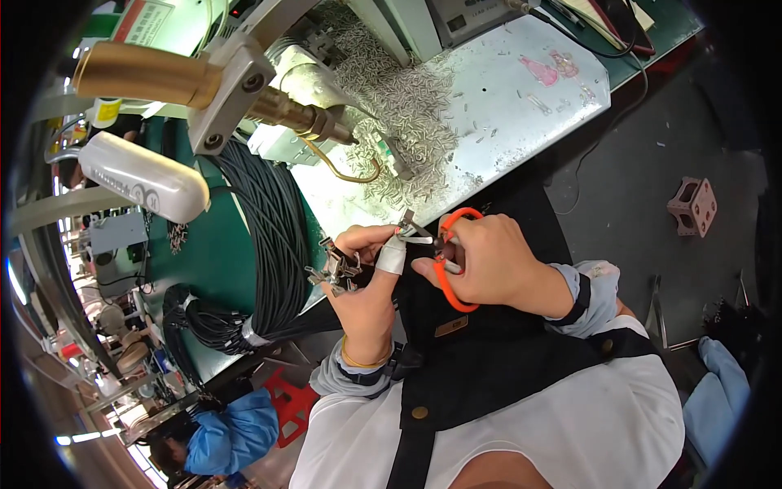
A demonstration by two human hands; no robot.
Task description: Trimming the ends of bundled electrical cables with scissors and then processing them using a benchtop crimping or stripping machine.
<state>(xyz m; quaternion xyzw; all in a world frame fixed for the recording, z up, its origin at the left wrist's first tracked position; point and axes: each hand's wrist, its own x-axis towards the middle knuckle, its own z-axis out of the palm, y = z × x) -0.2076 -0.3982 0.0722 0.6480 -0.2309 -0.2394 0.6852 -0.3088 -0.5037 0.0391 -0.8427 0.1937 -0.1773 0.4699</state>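
My right hand grips orange-handled snips, whose small metal blades point left toward my left hand. My left hand pinches a cluster of small metal terminals on black wire ends; a white tape wrap covers one finger. The blades meet a thin metal piece held at my left fingertips. Both hands hover over the near edge of the workbench, above my dark apron.
A thick bundle of black cables lies on the green bench left of my hands. A heap of small metal pins covers the white plate behind. A brass-nosed press tool hangs overhead. A person in blue sits lower left.
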